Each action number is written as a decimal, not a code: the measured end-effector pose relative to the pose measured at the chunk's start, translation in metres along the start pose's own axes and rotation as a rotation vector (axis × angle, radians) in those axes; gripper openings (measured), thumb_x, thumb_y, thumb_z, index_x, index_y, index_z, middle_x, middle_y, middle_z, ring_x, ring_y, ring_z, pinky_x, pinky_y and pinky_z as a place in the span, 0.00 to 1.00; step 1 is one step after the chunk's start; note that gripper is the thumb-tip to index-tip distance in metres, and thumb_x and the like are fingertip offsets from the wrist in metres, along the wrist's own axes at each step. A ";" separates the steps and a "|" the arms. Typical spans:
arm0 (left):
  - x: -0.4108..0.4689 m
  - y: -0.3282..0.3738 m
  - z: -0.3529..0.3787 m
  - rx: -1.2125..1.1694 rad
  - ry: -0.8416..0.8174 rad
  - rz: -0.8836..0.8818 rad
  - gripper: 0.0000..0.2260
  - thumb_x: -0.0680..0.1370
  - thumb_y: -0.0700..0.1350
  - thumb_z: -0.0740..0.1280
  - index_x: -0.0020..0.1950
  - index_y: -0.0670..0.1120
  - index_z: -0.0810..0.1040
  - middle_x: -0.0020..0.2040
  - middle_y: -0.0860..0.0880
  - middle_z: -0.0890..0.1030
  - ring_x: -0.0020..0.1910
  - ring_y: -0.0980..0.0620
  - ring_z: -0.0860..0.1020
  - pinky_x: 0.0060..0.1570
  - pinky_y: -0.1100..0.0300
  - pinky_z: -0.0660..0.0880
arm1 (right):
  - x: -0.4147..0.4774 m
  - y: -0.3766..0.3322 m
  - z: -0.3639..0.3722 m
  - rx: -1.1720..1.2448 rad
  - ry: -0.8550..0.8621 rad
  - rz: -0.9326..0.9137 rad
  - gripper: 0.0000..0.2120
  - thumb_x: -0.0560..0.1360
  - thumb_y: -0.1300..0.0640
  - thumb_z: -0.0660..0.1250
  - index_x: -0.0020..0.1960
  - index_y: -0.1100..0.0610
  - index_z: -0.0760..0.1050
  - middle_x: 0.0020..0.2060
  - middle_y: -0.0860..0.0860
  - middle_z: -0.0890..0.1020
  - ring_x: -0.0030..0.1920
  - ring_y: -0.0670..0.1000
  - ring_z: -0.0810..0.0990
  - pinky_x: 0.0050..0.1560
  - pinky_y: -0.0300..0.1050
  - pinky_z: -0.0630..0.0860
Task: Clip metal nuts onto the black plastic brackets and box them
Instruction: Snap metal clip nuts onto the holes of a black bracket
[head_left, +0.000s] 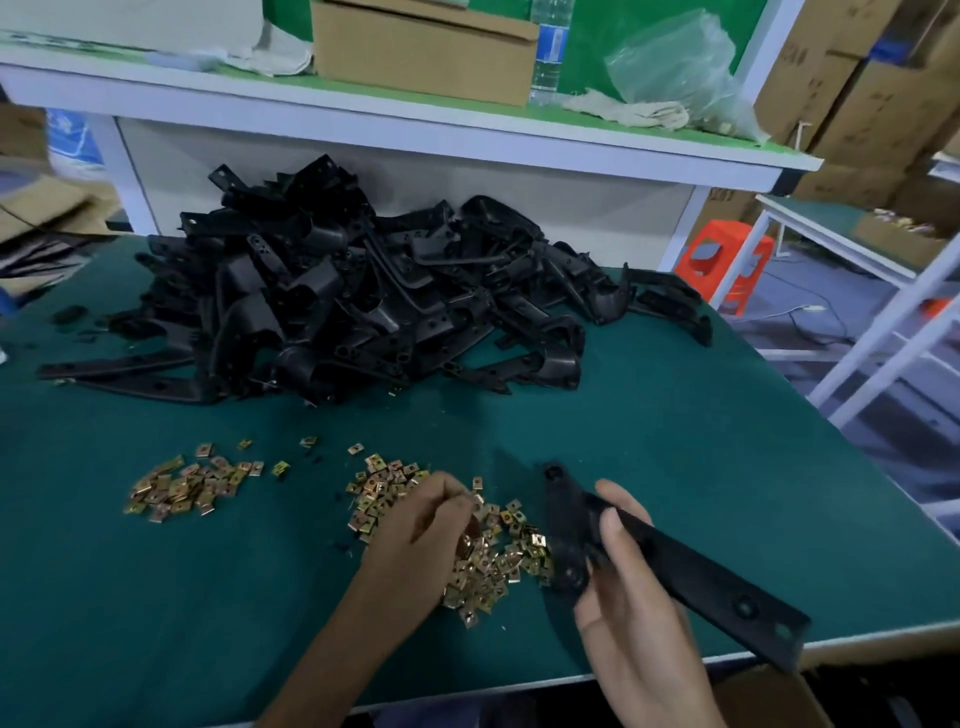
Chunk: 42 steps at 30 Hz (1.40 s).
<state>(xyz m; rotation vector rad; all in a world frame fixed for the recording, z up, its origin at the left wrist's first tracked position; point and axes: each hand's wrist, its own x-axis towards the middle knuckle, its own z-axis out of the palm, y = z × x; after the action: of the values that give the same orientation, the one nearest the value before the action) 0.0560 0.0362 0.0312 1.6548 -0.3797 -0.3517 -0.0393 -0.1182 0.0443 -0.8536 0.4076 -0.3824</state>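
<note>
Right hand (623, 587) is clamped on one black plastic bracket (701, 577): thumb on top, fingers wrapped under. The long arm runs out over the bench (675, 415) edge to the right, and the end w/ the hole is turned in toward the nuts, presumably so the clip point faces the other hand.

Left hand (415, 530) is down in the nearer pile of metal nuts (488, 561), fingers curled w/ thumb meeting fingertips. It's prob. pinching one nut, but the blur means I can't tell if anything is actually between the tips.

The nuts sit just beside the held bracket, so the reach is short. A 2nd, smaller nut pile (182, 483) lies further left, untouched. The heap of unfitted brackets (353, 291) is at the back of the bench, well apart from the hands.

Judged step: picking a nut, clip not yet made. A cardboard box (769, 696) shows below the bench edge at the near right, likely for finished parts
</note>
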 end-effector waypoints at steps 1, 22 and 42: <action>-0.006 0.002 -0.003 -0.004 -0.014 0.019 0.10 0.77 0.54 0.59 0.41 0.53 0.76 0.34 0.48 0.77 0.34 0.52 0.73 0.33 0.60 0.70 | 0.000 0.002 0.007 0.041 -0.024 0.008 0.14 0.72 0.56 0.68 0.56 0.54 0.81 0.56 0.57 0.85 0.49 0.54 0.84 0.50 0.46 0.84; -0.033 -0.022 -0.056 -0.238 0.212 -0.052 0.12 0.85 0.48 0.55 0.49 0.45 0.73 0.35 0.58 0.78 0.33 0.61 0.74 0.37 0.67 0.73 | -0.013 0.052 0.087 -0.066 -0.157 0.078 0.07 0.76 0.55 0.65 0.52 0.52 0.79 0.54 0.57 0.84 0.51 0.55 0.84 0.46 0.44 0.83; -0.071 0.015 -0.058 -0.769 0.064 -0.217 0.10 0.80 0.34 0.64 0.45 0.42 0.85 0.35 0.46 0.77 0.32 0.54 0.75 0.34 0.62 0.77 | -0.025 0.057 0.078 -0.110 -0.328 -0.071 0.20 0.71 0.61 0.74 0.60 0.50 0.75 0.55 0.59 0.82 0.53 0.57 0.82 0.53 0.51 0.81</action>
<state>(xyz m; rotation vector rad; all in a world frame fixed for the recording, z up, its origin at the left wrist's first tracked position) 0.0172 0.1175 0.0535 0.9458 0.0024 -0.5270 -0.0136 -0.0217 0.0504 -1.0210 0.0953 -0.2802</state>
